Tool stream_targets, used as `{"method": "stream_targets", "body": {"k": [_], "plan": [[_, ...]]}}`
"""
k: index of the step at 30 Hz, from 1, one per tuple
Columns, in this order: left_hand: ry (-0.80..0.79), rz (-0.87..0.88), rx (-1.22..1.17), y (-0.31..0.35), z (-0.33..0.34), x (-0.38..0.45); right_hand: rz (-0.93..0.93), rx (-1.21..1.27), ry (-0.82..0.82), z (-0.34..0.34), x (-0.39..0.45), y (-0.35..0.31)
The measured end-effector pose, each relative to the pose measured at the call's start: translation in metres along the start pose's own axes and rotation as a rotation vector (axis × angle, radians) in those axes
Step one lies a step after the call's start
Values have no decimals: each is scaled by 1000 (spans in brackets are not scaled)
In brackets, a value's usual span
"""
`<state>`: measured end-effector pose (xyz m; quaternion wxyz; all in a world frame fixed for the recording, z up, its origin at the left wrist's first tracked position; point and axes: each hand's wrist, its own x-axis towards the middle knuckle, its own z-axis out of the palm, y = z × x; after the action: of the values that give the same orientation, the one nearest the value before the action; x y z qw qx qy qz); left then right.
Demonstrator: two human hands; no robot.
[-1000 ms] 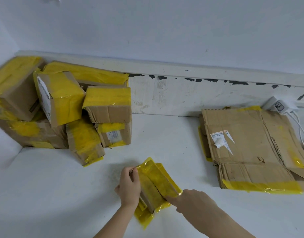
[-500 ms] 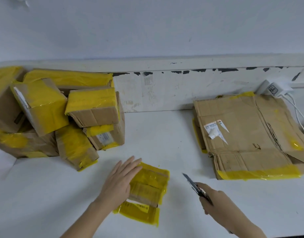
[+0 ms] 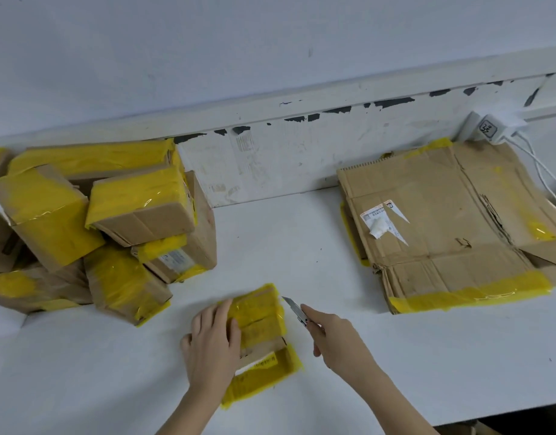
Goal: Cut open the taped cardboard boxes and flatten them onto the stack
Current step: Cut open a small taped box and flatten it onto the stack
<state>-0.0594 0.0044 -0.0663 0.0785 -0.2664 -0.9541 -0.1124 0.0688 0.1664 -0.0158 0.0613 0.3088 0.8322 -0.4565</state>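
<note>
**White worktop against a scuffed white wall**

The scene is set on a white worktop (image 3: 301, 246), lit evenly and softly, with only faint shadows cast on it. Behind it a plain, pale wall (image 3: 239, 42) is seen, marked by a few small specks. Along the wall's foot a raised white ledge (image 3: 270, 158) is fitted, its paint chipped in a row of dark patches near the top edge and smudged lower down. At the far right a white power adapter (image 3: 488, 128) is plugged in on the ledge, and white cables (image 3: 549, 174) are led down from it.
</note>
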Motion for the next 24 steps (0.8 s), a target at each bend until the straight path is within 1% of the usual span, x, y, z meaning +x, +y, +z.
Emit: {"method": "stream_targets", "body": {"k": [7, 12, 17, 22, 24], "plan": [[0, -28, -55, 0, 2, -1, -41, -136, 20, 13, 15, -8], [-6, -97, -100, 3, 7, -1, -82, -277, 11, 16, 7, -1], [-6, -107, -101, 4, 7, -1, -132, -270, -34, 13, -8, 8], [-7, -133, -123, 5, 6, 1, -136, -278, -55, 10, -21, 15], [-17, -130, -122, 6, 5, 1, -134, -246, -83, 7, -27, 19]]}}
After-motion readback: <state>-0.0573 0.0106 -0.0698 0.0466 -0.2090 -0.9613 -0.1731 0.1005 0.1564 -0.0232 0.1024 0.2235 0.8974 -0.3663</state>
